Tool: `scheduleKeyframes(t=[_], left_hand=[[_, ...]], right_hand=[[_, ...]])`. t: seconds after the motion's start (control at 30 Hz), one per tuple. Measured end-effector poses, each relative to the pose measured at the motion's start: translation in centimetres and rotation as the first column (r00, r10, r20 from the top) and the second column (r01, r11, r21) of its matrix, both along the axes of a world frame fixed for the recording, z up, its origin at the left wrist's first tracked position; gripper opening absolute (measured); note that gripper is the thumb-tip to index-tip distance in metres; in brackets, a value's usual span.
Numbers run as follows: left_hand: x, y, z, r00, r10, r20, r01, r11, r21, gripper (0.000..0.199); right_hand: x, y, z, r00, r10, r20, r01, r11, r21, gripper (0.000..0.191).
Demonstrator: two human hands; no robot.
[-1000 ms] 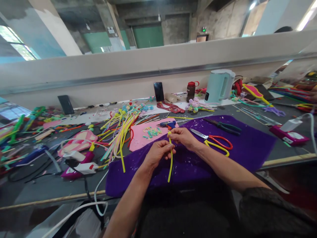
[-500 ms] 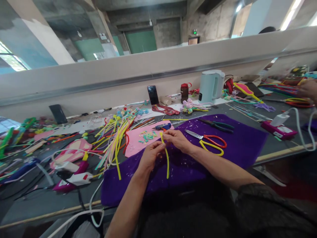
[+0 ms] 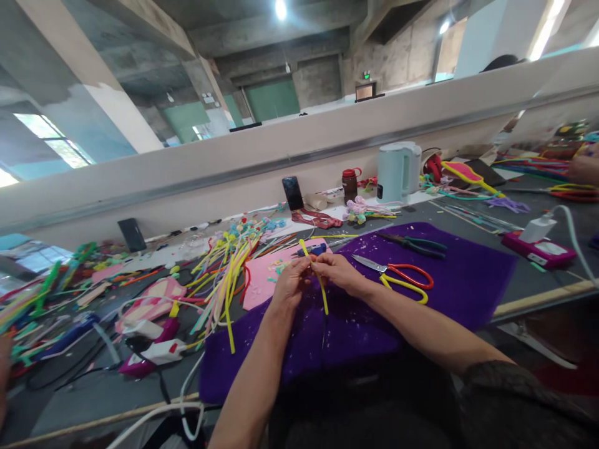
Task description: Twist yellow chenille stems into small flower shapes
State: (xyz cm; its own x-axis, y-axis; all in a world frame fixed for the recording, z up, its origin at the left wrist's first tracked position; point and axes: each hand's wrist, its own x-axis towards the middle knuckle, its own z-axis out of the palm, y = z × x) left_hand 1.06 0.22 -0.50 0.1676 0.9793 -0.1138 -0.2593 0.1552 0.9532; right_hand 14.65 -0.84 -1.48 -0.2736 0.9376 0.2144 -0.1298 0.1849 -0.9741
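A yellow pipe cleaner is pinched between both my hands over the purple cloth. One end pokes up above the fingers and the other hangs below them. My left hand closes its fingertips around the middle of the stem. Close against it, my right hand grips the same stretch from the right. The fingers partly hide where they hold it. Just behind the hands, a blue glue gun rests on a pink sheet with small green and yellow snippets.
Right of my hands lie scissors with red and yellow handles and dark-handled pliers. Pipe cleaners heap up at left. Power strips with cables sit farther left. A kettle stands behind; another person's hand shows at far right.
My hands have moved along the pipe cleaner, so more sticks up above the fingers and less hangs below. The view has tilted up slightly, and part of another person's arm appears at the left edge.
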Motion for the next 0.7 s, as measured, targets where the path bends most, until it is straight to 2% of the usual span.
scheduleKeyframes(t=[0.17,0.37,0.47,0.6,0.7], left_hand=[[0.1,0.0,-1.2,0.999,-0.012,0.033,0.014,0.998,-0.054,0.029],[-0.6,0.8,-1.8,0.981,0.095,0.167,-0.083,0.994,-0.077,0.021],[-1.2,1.1,-1.8,0.973,0.120,0.196,-0.102,0.989,-0.103,0.019],[-1.8,1.0,-1.4,0.979,0.160,0.128,-0.143,0.981,-0.133,0.022],[-2.0,0.7,-1.3,0.996,0.080,0.038,-0.076,0.993,-0.084,0.028]], right_hand=[[-0.1,0.4,-0.7,0.999,0.053,-0.008,-0.053,0.996,-0.066,0.028],[-0.4,0.6,-1.4,0.998,0.024,0.057,-0.017,0.993,-0.120,0.025],[-0.2,0.6,-1.4,0.994,0.057,0.096,-0.044,0.991,-0.129,0.025],[0.0,0.5,-1.3,0.986,0.115,0.120,-0.097,0.985,-0.144,0.023],[0.0,0.3,-1.2,0.985,0.119,0.126,-0.100,0.984,-0.147,0.023]])
